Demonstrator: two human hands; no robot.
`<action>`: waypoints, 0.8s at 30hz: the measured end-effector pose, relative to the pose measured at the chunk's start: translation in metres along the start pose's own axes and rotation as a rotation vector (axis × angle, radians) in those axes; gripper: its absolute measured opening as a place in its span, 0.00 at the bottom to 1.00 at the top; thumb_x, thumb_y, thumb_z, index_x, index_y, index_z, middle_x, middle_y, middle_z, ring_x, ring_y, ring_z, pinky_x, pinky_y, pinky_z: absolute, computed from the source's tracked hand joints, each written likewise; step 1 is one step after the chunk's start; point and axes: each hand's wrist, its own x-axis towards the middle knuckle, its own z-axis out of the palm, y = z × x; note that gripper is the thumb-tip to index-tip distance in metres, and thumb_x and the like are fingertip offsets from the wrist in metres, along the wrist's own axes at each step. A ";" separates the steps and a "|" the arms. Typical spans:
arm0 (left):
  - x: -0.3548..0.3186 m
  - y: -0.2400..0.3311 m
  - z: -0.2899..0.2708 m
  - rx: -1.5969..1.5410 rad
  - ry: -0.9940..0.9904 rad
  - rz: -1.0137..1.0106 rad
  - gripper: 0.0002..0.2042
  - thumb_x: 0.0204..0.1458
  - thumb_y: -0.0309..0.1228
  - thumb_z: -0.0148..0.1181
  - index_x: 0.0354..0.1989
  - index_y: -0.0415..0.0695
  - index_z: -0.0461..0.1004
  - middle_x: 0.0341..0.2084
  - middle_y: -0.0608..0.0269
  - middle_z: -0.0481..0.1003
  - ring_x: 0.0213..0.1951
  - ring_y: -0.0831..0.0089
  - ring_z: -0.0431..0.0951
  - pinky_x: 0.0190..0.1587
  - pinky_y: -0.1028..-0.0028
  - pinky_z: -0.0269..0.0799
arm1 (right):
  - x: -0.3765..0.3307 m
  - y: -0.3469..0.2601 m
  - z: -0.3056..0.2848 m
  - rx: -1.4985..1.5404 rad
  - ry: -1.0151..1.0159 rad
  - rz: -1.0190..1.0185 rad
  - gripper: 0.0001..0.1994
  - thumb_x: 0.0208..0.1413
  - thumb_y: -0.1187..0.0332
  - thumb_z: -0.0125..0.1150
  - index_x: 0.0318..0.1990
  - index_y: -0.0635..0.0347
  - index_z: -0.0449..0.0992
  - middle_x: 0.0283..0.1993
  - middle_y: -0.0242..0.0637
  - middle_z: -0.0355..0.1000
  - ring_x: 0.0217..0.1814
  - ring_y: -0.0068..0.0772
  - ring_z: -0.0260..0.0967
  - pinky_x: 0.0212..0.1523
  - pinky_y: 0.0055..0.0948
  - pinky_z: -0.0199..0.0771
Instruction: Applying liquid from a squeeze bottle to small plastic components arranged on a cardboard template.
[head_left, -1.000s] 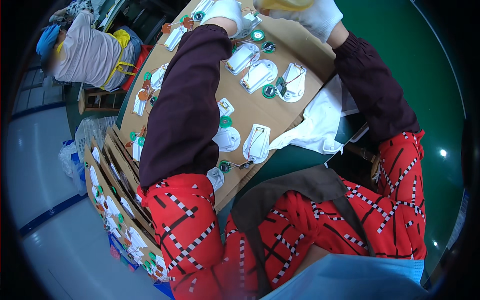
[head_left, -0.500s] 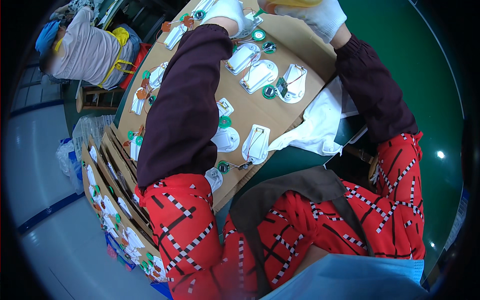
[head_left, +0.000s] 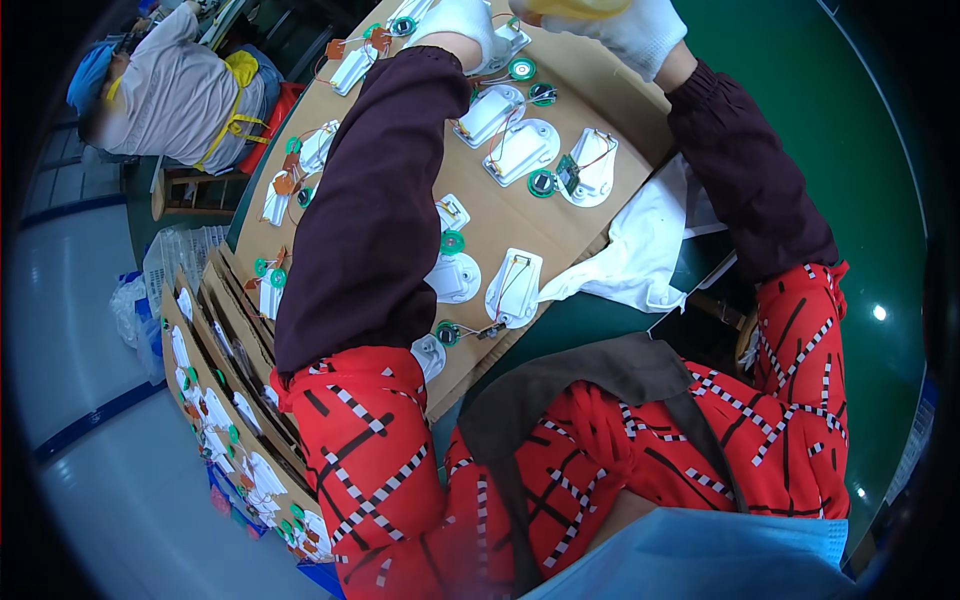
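Observation:
My left hand (head_left: 457,28), in a white glove, is at the far end of a cardboard sheet (head_left: 400,150). Its fingers run out of the top edge or are hidden, beside a white plastic housing (head_left: 510,40). My right hand (head_left: 632,38), also gloved in white, is closed around a yellow tool (head_left: 580,8) cut off by the top edge; its kind is unclear. Nearer me lie several white housings, such as one with a rounded base (head_left: 522,150), with thin wires and round green parts (head_left: 521,68). A small green circuit board (head_left: 568,174) rests against another housing.
A white cloth (head_left: 640,250) hangs at the cardboard's right edge, by the green table (head_left: 800,130). Upright cardboard sheets (head_left: 235,310) with more housings stand at the left. A co-worker (head_left: 185,95) sits at the upper left, near a wooden stool (head_left: 190,190).
My right hand and the yellow tool have shifted slightly up and left; the green tip beside the tool is no longer visible. My left hand has barely moved.

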 end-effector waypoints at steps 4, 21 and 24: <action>0.000 -0.003 0.004 -0.027 0.007 0.047 0.21 0.54 0.50 0.51 0.45 0.50 0.80 0.44 0.50 0.78 0.48 0.52 0.77 0.52 0.60 0.70 | -0.001 0.011 0.001 0.440 0.043 0.172 0.33 0.33 0.68 0.82 0.51 0.58 0.71 0.49 0.34 0.74 0.52 0.27 0.71 0.55 0.29 0.73; 0.000 0.004 -0.001 0.025 0.000 -0.038 0.24 0.52 0.51 0.50 0.44 0.44 0.80 0.43 0.45 0.78 0.47 0.50 0.77 0.52 0.60 0.70 | -0.009 0.035 -0.013 0.864 -0.011 0.203 0.20 0.56 0.75 0.63 0.55 0.62 0.69 0.53 0.39 0.72 0.52 0.33 0.72 0.55 0.34 0.74; -0.003 0.007 -0.003 -0.048 0.046 0.003 0.24 0.52 0.51 0.52 0.46 0.44 0.79 0.44 0.44 0.77 0.48 0.50 0.77 0.52 0.60 0.70 | -0.012 0.041 -0.016 1.049 0.028 0.265 0.19 0.55 0.73 0.64 0.55 0.62 0.70 0.51 0.39 0.73 0.50 0.33 0.73 0.51 0.34 0.76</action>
